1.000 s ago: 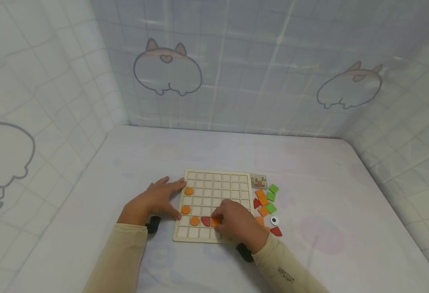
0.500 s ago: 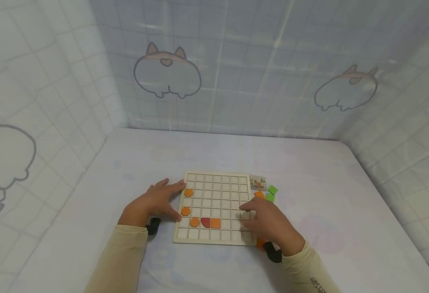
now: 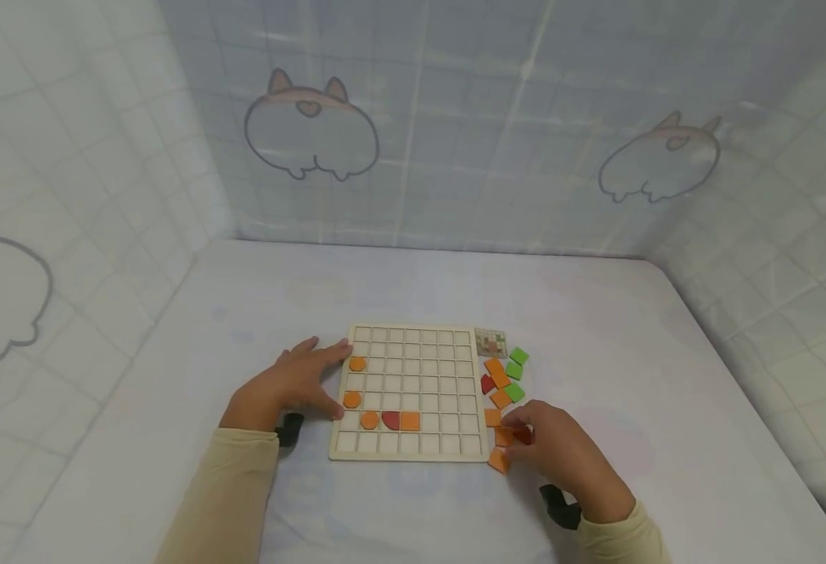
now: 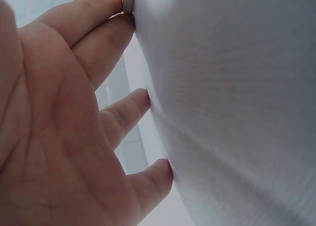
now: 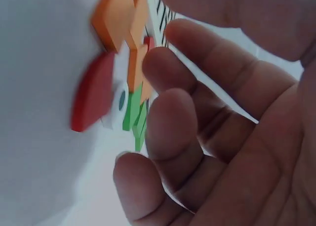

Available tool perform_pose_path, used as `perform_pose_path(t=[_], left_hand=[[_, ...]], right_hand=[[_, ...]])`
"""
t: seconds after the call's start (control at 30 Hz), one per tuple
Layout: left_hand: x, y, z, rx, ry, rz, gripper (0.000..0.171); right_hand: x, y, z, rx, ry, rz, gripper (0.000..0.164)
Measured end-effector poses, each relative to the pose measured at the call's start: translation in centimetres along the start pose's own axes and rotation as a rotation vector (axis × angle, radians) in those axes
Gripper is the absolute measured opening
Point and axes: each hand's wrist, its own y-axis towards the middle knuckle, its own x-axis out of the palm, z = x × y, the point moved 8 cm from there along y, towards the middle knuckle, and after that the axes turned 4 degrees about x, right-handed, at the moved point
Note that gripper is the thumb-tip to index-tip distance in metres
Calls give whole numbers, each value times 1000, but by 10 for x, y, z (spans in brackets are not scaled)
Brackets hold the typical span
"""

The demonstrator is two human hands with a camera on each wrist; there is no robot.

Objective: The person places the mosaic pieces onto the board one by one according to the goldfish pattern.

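A pale wooden grid board (image 3: 430,384) lies flat on the table. Three orange discs (image 3: 369,421), a red quarter-round piece (image 3: 391,421) and an orange square (image 3: 409,421) sit in its cells. My left hand (image 3: 289,389) spans the board's left edge, thumb and index fingertip touching it; in the left wrist view its fingers (image 4: 143,186) rest on the cloth. Right of the board, my right hand (image 3: 560,450) hovers low over loose orange pieces (image 3: 493,417), fingers loosely bent, holding nothing. Beneath it show a red quarter-round piece (image 5: 94,95) and a white disc with a dark centre (image 5: 120,100).
More loose orange tiles (image 3: 497,373) and green squares (image 3: 518,356) lie along the board's right side. A small printed pattern card (image 3: 492,342) lies at its upper right corner. White cloth (image 3: 257,274) covers the table, and patterned curtains (image 3: 455,157) stand behind and at both sides.
My right hand set the orange square down in a cell beside the red piece, let go, and moved right to the loose pieces. My left hand stays at the board's edge.
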Motion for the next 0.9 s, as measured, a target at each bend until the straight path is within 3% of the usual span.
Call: perform_pose_path(t=[0.33,0.63,0.9], left_hand=[[-2,-1,0,6,-11,8,120],[-1,1,0,18,2,6,119],[0,-2,-1,-2,-20,3,121]], right_hand=[[22,-15,-11,-54,-84,20,28],[15,-14,-19,-118,-172,80,17],[21,-13,-5,-34,-162,-1,23]])
